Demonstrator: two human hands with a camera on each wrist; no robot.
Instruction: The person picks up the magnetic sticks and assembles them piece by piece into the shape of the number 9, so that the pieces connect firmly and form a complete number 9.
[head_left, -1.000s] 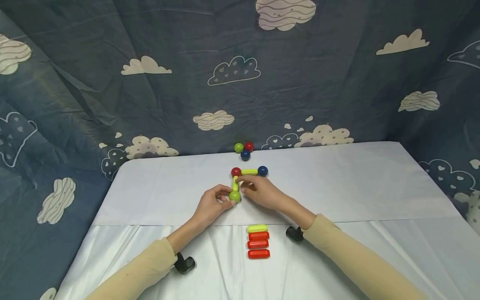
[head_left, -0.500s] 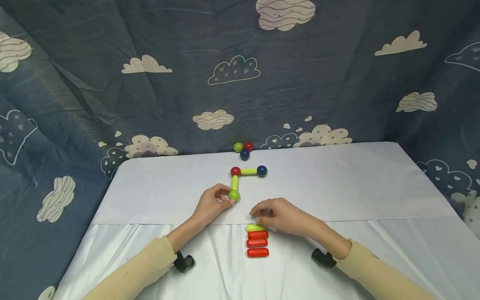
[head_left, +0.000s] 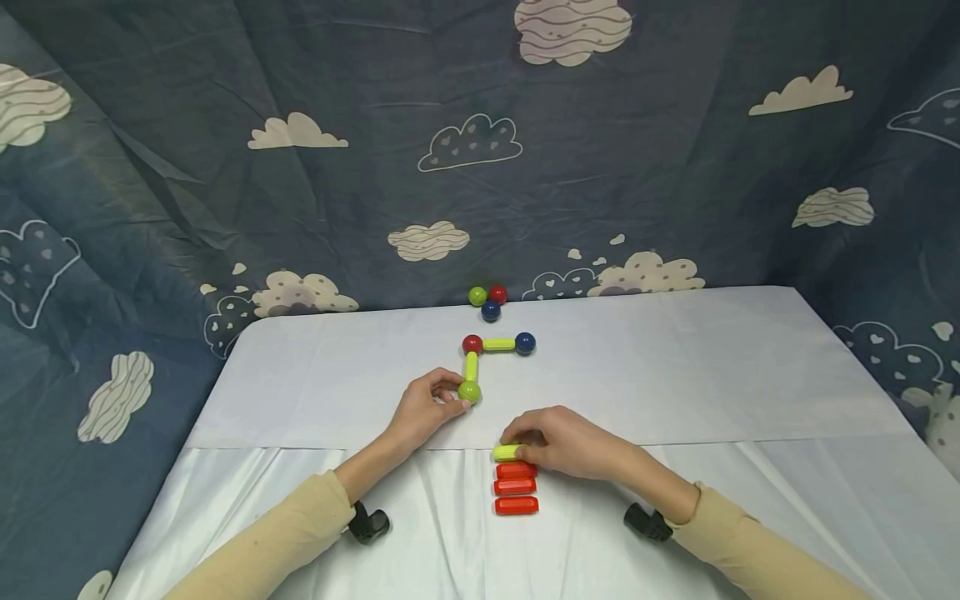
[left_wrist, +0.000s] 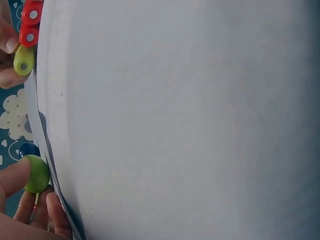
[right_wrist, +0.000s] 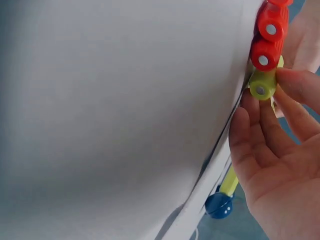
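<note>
My left hand [head_left: 424,410] pinches a green ball [head_left: 468,392] between thumb and fingers. From that ball a yellow-green magnetic rod [head_left: 471,367] runs back to a red ball [head_left: 472,344]. A second yellow-green rod [head_left: 498,344] leads right from the red ball to a blue ball [head_left: 525,342], making a corner shape on the white table. Nearer the front, my right hand [head_left: 562,442] pinches a loose yellow-green rod [right_wrist: 263,84], thumb on one side and fingers on the other. Its metal end shows in the right wrist view, against the neighbouring red rod [right_wrist: 266,52].
Several red rods [head_left: 516,486] lie in a row just in front of the loose yellow-green one. At the table's back edge sit a green ball [head_left: 477,296], a red ball [head_left: 497,293] and a blue ball [head_left: 491,311]. A dark cloud-patterned cloth [head_left: 480,200] hangs behind.
My right hand has left the corner shape, come forward to the row of rods and taken hold of the loose yellow-green one. My left hand stays on the green ball.
</note>
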